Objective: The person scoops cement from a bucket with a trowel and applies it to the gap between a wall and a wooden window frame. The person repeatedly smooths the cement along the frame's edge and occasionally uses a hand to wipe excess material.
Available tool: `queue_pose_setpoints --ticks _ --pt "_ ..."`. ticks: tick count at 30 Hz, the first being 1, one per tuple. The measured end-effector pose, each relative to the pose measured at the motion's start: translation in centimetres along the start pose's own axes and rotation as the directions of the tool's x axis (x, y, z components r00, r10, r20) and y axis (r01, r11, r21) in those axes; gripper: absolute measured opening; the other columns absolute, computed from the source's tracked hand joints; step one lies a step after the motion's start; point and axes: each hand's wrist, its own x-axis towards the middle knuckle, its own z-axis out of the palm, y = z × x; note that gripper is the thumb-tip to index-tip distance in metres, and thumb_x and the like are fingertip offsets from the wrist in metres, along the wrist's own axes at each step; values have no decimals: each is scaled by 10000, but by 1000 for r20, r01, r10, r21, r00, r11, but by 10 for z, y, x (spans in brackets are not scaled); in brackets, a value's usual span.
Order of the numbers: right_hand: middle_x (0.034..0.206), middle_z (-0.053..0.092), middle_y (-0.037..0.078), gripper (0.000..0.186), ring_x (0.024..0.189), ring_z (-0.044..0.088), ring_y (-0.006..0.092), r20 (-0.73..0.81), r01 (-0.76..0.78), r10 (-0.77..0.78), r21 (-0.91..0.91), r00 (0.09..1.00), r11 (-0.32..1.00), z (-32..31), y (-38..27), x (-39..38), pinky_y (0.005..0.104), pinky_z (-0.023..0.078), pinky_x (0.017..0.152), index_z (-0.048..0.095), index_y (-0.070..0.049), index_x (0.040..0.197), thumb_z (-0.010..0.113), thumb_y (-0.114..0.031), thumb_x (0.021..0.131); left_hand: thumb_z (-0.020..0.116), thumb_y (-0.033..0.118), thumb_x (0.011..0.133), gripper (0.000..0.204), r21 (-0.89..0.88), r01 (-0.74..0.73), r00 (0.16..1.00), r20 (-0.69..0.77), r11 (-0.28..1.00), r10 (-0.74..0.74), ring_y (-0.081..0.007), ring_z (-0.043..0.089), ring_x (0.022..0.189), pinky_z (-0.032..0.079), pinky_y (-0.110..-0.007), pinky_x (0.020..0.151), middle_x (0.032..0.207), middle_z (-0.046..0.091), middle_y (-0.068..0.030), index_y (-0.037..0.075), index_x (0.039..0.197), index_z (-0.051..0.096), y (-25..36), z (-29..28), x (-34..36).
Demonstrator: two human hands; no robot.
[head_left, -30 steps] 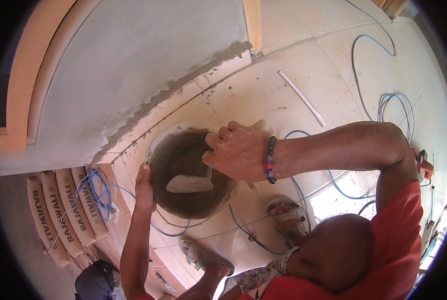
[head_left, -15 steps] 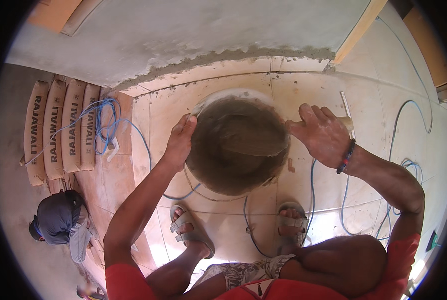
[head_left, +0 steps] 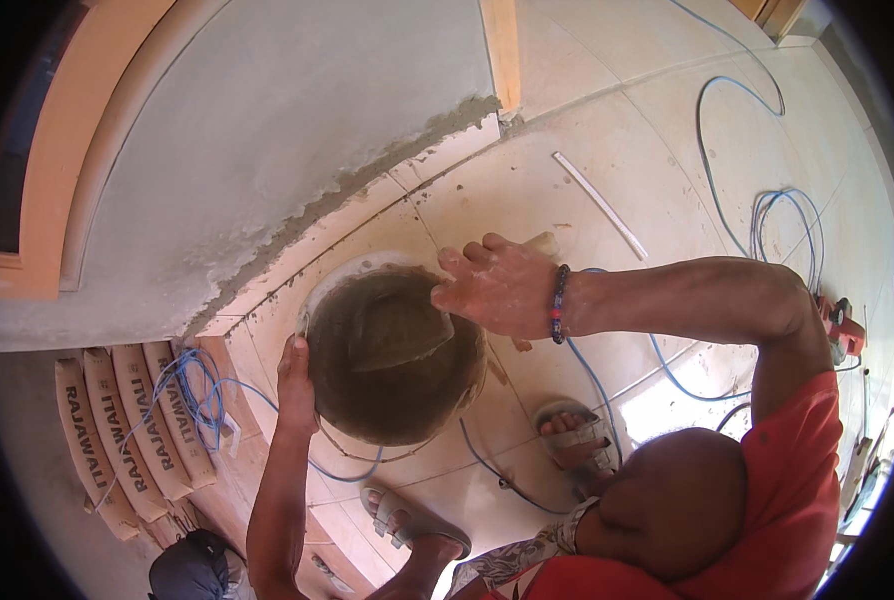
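Observation:
A round bucket (head_left: 352, 264) of wet grey mortar (head_left: 367, 395) stands on the tiled floor in front of me. My left hand (head_left: 298, 378) is closed on its left rim, thumb on top. Over the bucket's right side, my right hand (head_left: 497, 287) is wrapped round a trowel; the butt of its pale handle (head_left: 544, 243) shows past the knuckles. The trowel's blade (head_left: 407, 340) is coated in mortar and lies in the mix, so its outline is hard to make out.
A plastered wall (head_left: 297, 130) with a tiled base rises beyond the bucket. Several brown sacks (head_left: 137, 435) lie at left beside a coiled blue hose (head_left: 195, 385). A white strip (head_left: 600, 205) lies right. Another person (head_left: 195, 568) is at lower left. Blue cable (head_left: 597, 385) runs near my feet.
My view has turned to the right. My right hand and the trowel have shifted leftward over the bucket, while my left hand keeps its hold on the rim.

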Motion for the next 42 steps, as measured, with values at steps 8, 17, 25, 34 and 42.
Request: queue_pose_setpoints --ticks 8,17,25,34,42 --pt "1081 527 161 291 904 622 281 -90 -4 9 54 996 999 5 2 -3 380 477 767 573 -128 1105 607 -197 825 474 487 994 587 94 -3 999 53 996 -2 -218 517 1206 404 -356 1039 1324 532 -115 27 1358 446 8 3 10" --pt "1050 554 163 322 919 626 302 15 -95 97 394 995 914 19 -1 -16 441 505 757 547 -53 1138 602 -220 868 449 474 1002 580 77 120 993 13 990 -121 -221 518 1205 407 -350 1033 1329 525 -120 15 1357 438 -32 -37 23" --pt "1010 592 201 275 916 617 389 -43 -128 327 866 944 484 18 16 -103 464 502 779 509 -3 1137 561 -154 913 306 517 1029 650 257 198 978 17 946 -209 -257 417 1332 324 -402 1118 1450 424 -115 51 1481 291 -49 -62 22" --pt "743 592 182 255 696 612 298 257 -313 774 946 579 -80 36 126 -156 395 481 664 540 18 1045 614 -182 905 546 214 982 617 952 -199 956 136 233 259 -339 351 1368 281 -400 1129 1443 375 -245 -71 1458 277 51 12 40" --pt "692 562 167 313 598 588 222 349 -196 762 937 545 -288 63 192 -122 374 491 591 504 58 920 543 -252 939 611 138 899 603 574 -770 625 766 278 150 -409 312 1352 276 -484 1115 1472 301 -263 -45 1414 354 26 296 131"
